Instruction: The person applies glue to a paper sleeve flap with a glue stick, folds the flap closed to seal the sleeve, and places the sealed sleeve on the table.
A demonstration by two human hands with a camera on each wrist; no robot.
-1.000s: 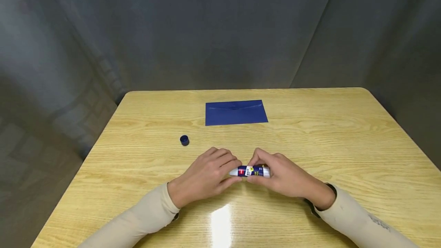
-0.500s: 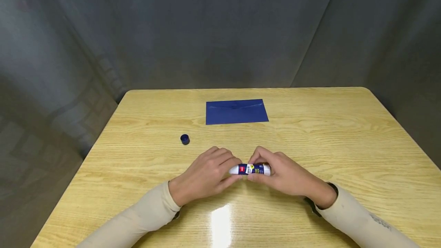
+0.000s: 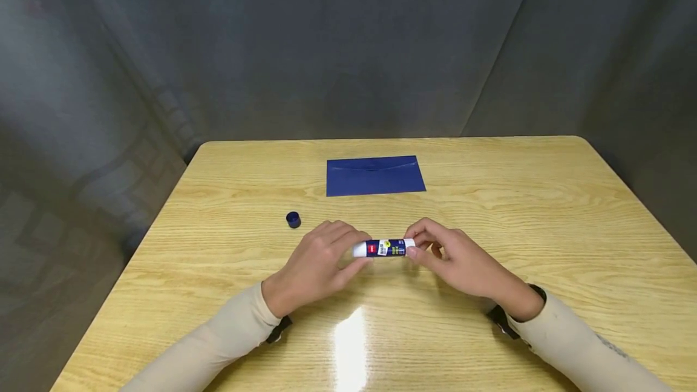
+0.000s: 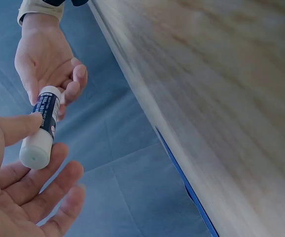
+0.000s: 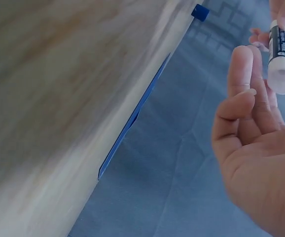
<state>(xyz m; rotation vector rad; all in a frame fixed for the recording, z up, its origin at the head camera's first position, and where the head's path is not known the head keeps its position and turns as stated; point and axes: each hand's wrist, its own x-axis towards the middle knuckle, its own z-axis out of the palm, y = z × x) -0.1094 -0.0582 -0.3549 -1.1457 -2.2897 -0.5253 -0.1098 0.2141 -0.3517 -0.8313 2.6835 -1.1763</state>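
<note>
A glue stick (image 3: 389,248) with a dark blue label and whitish ends lies level in the air between both hands, above the table. My left hand (image 3: 321,262) pinches its left part between thumb and fingers. At the other end, my right hand (image 3: 460,262) holds the glue stick between thumb and fingers. In the left wrist view, the end of the glue stick (image 4: 36,150) nearest that camera looks pale and rounded. Left of the hands' line, a dark blue round cap (image 3: 293,219) sits on the table, apart from the glue stick.
Farther back on the wooden table (image 3: 517,198) lies a flat blue envelope (image 3: 376,180), its flap side up. Grey curtains (image 3: 337,47) hang behind the table and at its sides. Both wrists carry dark bands below beige sleeves (image 3: 218,334).
Both hands have lifted the glue stick a little, forward and slightly left. My right fingers have shifted toward its right end, baring more of the label. Cap and envelope stay put.
</note>
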